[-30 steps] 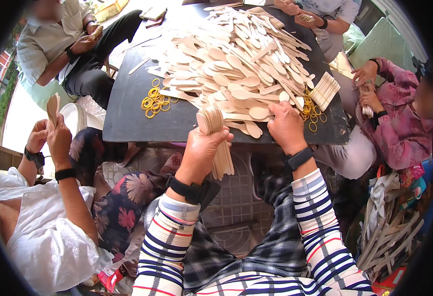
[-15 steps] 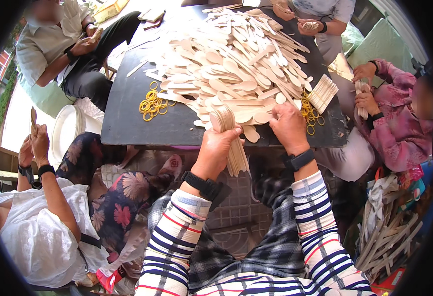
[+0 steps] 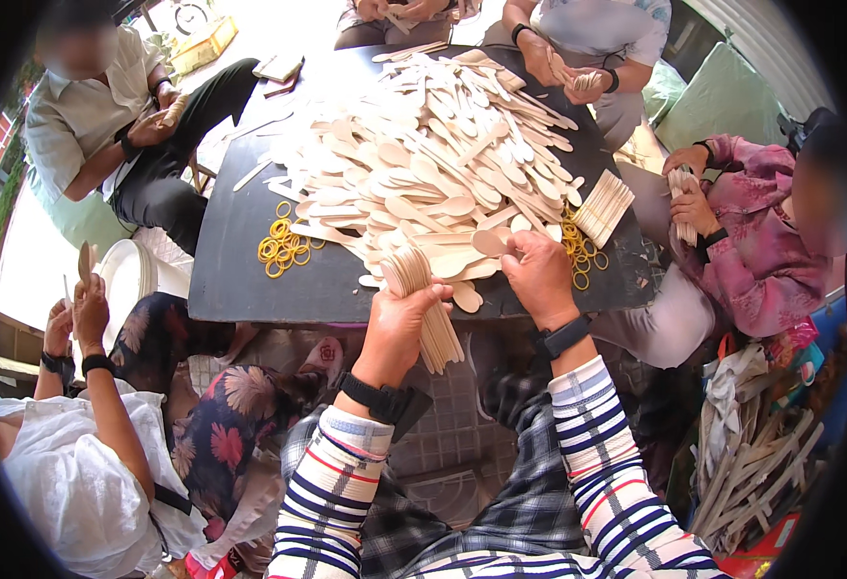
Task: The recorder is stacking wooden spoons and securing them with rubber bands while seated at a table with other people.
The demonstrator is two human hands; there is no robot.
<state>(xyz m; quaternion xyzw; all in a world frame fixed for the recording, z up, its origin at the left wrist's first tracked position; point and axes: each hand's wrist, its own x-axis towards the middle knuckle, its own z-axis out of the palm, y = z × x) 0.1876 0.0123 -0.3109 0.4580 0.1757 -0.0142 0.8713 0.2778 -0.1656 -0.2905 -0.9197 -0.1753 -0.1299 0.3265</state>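
The left hand [image 3: 399, 323] stays clamped on a fanned stack of pale wooden spoons [image 3: 425, 307], now lower at the dark bench [image 3: 240, 280] edge; the right hand [image 3: 539, 275] has closed on another pale spoon [image 3: 490, 242] from the heap.

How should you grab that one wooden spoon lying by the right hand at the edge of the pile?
Probably by its wide bowl end: the wooden spoon lies flat on the black table with that end sticking out toward the right hand. Come from the near edge, thumb above, fingers sliding under.
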